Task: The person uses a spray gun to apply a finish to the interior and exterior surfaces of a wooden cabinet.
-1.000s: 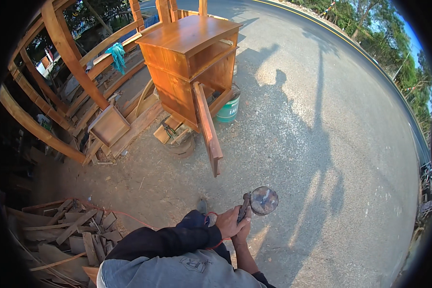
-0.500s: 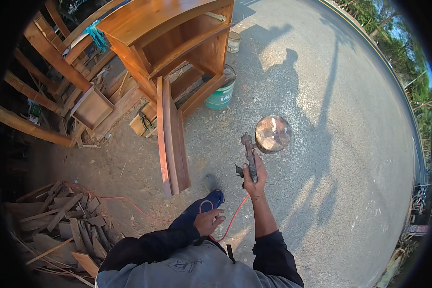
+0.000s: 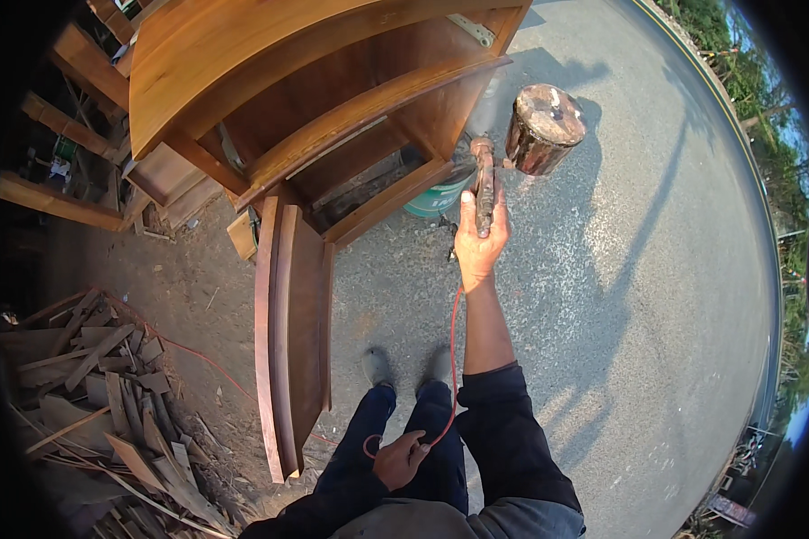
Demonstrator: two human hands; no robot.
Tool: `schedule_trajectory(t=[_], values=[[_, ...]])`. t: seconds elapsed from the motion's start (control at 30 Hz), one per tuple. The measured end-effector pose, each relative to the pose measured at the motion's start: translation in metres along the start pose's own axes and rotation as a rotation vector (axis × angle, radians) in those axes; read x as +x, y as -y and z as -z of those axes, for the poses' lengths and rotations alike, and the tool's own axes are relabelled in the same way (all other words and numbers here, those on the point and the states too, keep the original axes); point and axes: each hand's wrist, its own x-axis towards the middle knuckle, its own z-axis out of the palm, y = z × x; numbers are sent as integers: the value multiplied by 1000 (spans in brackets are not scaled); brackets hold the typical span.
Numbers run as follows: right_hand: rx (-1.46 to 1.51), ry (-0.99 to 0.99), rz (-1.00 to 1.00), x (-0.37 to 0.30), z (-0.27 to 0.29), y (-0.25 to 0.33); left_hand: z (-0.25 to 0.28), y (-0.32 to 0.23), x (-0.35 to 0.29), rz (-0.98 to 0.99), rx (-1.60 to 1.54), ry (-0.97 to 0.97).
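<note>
My right hand [image 3: 479, 241] is closed around a dark, paint-crusted spray gun [image 3: 484, 193], held out ahead with its head pointing away from me. A thin red hose [image 3: 457, 359] runs down from it toward my waist. There my left hand [image 3: 401, 461] is closed on the hose, part of which loops beside the fingers. Left of the spray gun stands a varnished wooden cabinet [image 3: 333, 108] with open compartments. A long moulded wooden panel [image 3: 297, 332] juts from its lower part toward me. Just beyond the gun, a paint-stained can [image 3: 545, 130] stands on the pavement.
A green bucket [image 3: 436, 199] sits partly hidden behind the cabinet and my right hand. Wood scraps [image 3: 108, 386] are heaped at the lower left, with the hose trailing past. Wooden frames [image 3: 58, 202] stand at the far left. Grey pavement [image 3: 674, 341] stretches along the right.
The cabinet now looms larger and nearer, and both my feet show. My right hand has moved forward with the spray gun, toward the cabinet. My left hand stays low by the hose.
</note>
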Motion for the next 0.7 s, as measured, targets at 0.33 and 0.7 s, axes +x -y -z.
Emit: schedule_trajectory(t=[0.33,0.7], values=[[36,63,-55,12,-44,-86,-25,-25,48,189,-67,-83],[-102,236,-143,-68,-34,-136,-33,-22,62,216,86,186]])
